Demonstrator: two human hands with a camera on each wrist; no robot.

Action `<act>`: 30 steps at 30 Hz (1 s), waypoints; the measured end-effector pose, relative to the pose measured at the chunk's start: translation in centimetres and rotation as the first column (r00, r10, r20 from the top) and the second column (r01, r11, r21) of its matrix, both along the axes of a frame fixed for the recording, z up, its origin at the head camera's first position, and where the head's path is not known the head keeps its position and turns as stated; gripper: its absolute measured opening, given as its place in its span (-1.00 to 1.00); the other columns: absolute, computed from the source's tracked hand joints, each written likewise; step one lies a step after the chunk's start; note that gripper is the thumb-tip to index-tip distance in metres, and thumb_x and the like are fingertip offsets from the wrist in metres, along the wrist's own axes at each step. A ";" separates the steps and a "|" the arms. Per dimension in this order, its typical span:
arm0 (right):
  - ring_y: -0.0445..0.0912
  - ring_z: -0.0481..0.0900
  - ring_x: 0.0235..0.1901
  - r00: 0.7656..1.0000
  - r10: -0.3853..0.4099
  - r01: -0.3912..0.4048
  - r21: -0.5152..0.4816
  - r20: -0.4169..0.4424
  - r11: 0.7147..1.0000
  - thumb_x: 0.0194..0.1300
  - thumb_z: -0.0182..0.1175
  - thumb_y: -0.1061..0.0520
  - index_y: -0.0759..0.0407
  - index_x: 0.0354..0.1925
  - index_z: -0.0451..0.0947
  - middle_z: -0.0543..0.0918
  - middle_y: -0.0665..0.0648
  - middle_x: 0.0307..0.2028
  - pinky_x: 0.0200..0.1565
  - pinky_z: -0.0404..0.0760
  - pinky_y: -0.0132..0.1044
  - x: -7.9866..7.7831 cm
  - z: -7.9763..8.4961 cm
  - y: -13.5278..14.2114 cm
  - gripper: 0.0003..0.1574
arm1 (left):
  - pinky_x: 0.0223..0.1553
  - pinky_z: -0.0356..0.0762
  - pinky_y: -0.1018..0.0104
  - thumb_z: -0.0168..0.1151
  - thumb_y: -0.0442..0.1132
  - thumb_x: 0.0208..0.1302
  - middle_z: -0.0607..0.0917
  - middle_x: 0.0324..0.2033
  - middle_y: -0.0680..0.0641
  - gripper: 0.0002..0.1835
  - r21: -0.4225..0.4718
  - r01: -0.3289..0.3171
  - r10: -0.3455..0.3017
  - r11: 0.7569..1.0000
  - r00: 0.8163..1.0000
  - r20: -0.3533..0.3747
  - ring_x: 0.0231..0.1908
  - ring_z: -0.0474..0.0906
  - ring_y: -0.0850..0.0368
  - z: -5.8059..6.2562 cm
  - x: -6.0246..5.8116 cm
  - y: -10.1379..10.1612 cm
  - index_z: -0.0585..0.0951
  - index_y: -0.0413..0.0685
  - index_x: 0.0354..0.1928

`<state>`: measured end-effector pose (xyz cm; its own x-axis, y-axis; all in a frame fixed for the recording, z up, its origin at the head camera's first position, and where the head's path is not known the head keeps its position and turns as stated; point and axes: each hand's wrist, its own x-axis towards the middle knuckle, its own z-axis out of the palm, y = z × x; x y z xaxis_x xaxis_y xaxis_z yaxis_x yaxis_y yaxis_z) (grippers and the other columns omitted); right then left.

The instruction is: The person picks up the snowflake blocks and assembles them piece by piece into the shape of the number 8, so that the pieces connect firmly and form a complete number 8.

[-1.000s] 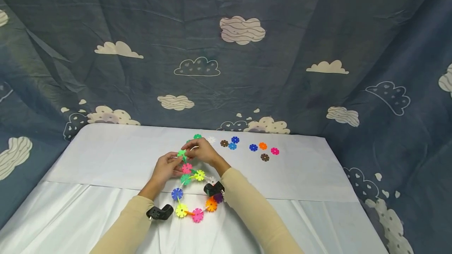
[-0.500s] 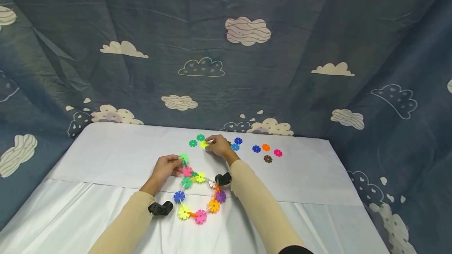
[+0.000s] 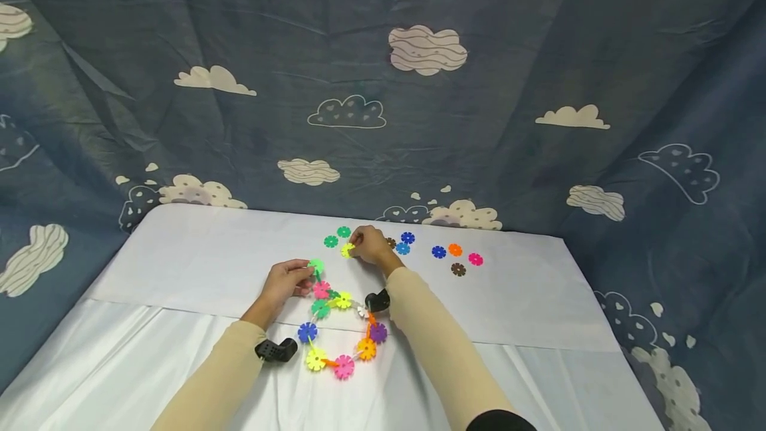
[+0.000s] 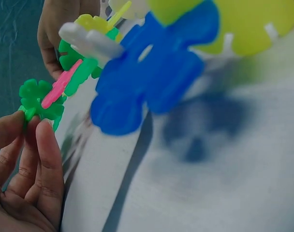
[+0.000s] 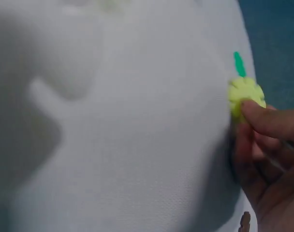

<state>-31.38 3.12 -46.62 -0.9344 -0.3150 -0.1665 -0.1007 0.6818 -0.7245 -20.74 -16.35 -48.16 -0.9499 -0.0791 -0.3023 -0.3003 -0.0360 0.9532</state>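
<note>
A ring of linked plastic snowflake discs lies on the white table; its blue disc (image 4: 147, 72) looms close in the left wrist view. From the ring's far side a short branch runs through a pink disc (image 3: 321, 290) to a light green disc (image 3: 316, 266). My left hand (image 3: 289, 280) pinches that light green disc between thumb and fingers. Farther back, my right hand (image 3: 372, 245) pinches a loose yellow disc (image 5: 245, 93) between thumb and fingers, apart from the ring.
Two loose green discs (image 3: 331, 241) lie left of my right hand. To its right are blue discs (image 3: 439, 252), brown discs (image 3: 458, 269), an orange disc (image 3: 455, 249) and a pink-red disc (image 3: 475, 259). A cloud-print curtain (image 3: 347, 151) hangs behind the table (image 3: 197, 265).
My right hand has left the light green disc, reached back and right, and picked up the yellow disc. My left hand still holds the branch's light green disc.
</note>
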 end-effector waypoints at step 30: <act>-0.16 0.65 -0.45 0.938 0.340 -0.255 -0.536 0.064 0.805 0.25 0.14 0.50 0.57 -0.14 0.54 0.62 0.20 -0.33 -0.20 0.70 -0.17 1.4 1.9 -0.6 -0.81 | -0.43 0.60 0.48 0.12 -0.37 0.38 0.69 -0.47 0.03 -0.66 0.037 0.040 -0.039 0.998 0.998 -0.041 -0.50 0.60 0.31 0.5 -0.5 0.3 0.46 -0.49 0.09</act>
